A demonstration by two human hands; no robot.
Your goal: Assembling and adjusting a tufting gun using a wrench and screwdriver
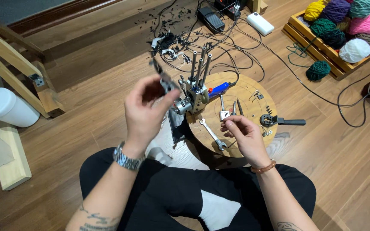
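My left hand (144, 112) is raised over the floor and grips a small grey metal bracket (162, 78), which is blurred. My right hand (243, 132) rests low over a round wooden board (253, 107), fingers pinched on something small that I cannot make out. On the board's left edge stands a metal motor assembly (192, 94) with three upright steel rods. A combination wrench (213, 134) lies just left of my right hand. Small bits and a square metal piece (224, 114) lie just beyond its fingers.
A black-handled tool (281, 121) and small screws lie on the board's right side. Tangled cables (202, 40), a foot pedal and a white power pack are farther back. A wooden crate of yarn balls (343, 25) sits top right, a white bucket (5, 107) and wooden frame at left.
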